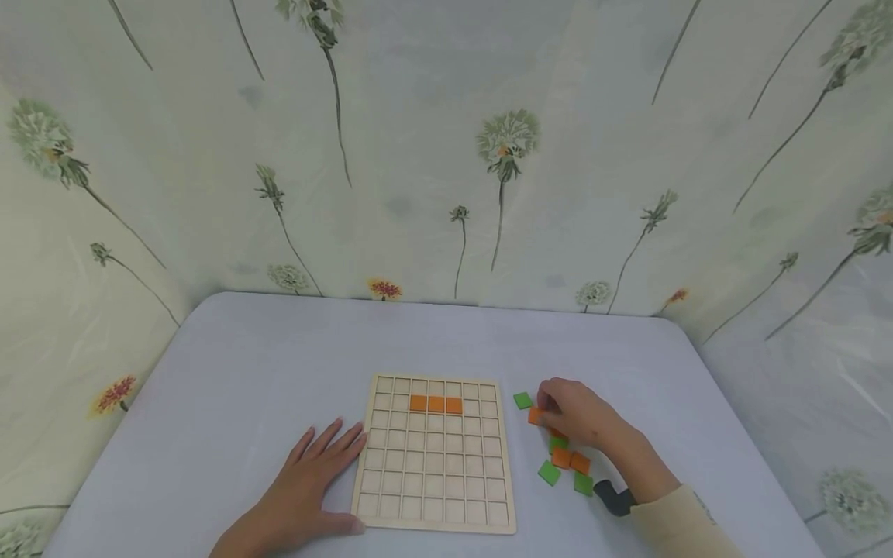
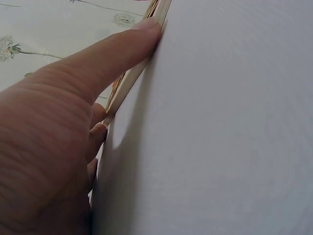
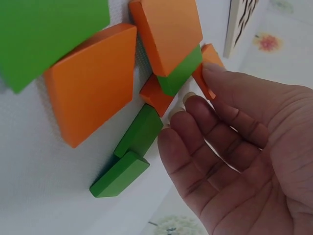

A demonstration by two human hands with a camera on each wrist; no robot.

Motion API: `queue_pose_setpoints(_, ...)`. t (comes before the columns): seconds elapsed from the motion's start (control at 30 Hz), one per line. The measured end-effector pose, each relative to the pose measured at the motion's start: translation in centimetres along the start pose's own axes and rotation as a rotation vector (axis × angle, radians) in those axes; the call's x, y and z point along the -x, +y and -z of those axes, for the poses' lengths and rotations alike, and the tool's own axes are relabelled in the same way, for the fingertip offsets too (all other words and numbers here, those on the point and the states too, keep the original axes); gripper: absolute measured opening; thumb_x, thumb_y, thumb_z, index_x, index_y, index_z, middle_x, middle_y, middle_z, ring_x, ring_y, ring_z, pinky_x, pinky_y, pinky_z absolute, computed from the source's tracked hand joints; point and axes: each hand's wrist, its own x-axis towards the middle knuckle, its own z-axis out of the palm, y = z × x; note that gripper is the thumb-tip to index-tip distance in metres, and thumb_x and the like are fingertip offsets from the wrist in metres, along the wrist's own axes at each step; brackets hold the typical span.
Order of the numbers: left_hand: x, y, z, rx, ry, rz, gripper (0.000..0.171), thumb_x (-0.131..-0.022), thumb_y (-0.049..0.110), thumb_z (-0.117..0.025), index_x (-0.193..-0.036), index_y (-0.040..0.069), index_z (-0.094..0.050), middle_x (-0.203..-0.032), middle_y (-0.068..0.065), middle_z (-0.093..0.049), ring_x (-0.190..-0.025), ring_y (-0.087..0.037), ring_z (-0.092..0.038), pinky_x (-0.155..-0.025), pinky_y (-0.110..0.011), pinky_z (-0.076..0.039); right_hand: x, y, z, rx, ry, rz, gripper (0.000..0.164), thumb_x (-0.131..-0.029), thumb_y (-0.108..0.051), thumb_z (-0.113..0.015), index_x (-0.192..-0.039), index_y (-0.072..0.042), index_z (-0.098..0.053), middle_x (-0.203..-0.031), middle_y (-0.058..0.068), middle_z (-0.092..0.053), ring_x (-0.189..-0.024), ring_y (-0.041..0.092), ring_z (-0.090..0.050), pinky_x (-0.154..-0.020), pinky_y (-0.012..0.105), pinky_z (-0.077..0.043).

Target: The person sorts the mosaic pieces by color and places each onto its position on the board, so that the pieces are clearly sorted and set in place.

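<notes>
A pale wooden grid board (image 1: 434, 463) lies on the table, with three orange tiles (image 1: 436, 404) side by side in its second row from the far edge. My left hand (image 1: 303, 484) rests at the board's left edge, fingers spread and thumb straight along the near corner. To the right of the board, my right hand (image 1: 579, 415) pinches an orange square tile (image 3: 208, 73) between thumb and forefinger. Its other fingers hang loosely curled beside a loose pile, where green tiles (image 3: 139, 129) and orange tiles (image 3: 98, 83) lie partly on one another.
A green tile (image 1: 522, 401) lies beyond the pile, nearer the board. Close to the right sleeve (image 1: 680, 523) is a black curved object (image 1: 612, 497), partly hidden by the forearm. Behind the white table (image 1: 293, 341) hangs a flower-printed curtain (image 1: 412, 155).
</notes>
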Motion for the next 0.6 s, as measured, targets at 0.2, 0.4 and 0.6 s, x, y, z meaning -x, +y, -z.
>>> queue_pose_setpoints(0.2, 0.02, -0.06, -0.07, 0.001, 0.012, -0.010, 0.115, -0.072, 0.073, -0.079, -0.164, 0.018, -0.037, -0.171, 0.008, -0.026, -0.161, -0.025, -0.010, -0.128, -0.044, 0.006, 0.08, 0.02, 0.21, -0.009, -0.001, 0.031, 0.014, -0.095, -0.009, -0.076, -0.090, -0.015, -0.064, -0.079, -0.005, -0.058, -0.073, 0.015, -0.053, -0.068, 0.032, -0.051)
queue_pose_setpoints(0.4, -0.09, -0.17, -0.16, -0.002, 0.005, -0.002, 0.116, -0.072, 0.074, -0.079, -0.165, 0.019, -0.036, -0.172, 0.008, -0.025, -0.161, -0.025, -0.009, -0.127, -0.043, 0.008, 0.22, -0.12, 0.39, -0.039, -0.020, 0.019, 0.011, -0.096, -0.006, -0.070, -0.091, -0.013, -0.063, -0.076, -0.004, -0.058, -0.068, 0.015, -0.054, -0.062, 0.031, -0.050)
queue_pose_setpoints(0.6, -0.16, -0.27, -0.18, -0.002, -0.003, 0.000, 0.117, -0.072, 0.074, -0.079, -0.165, 0.019, -0.036, -0.172, 0.009, -0.024, -0.161, -0.024, -0.008, -0.127, -0.044, 0.008, 0.14, -0.37, 0.48, -0.076, -0.024, 0.023, 0.012, -0.097, -0.006, -0.071, -0.091, -0.014, -0.063, -0.076, -0.004, -0.059, -0.068, 0.014, -0.055, -0.061, 0.029, -0.052)
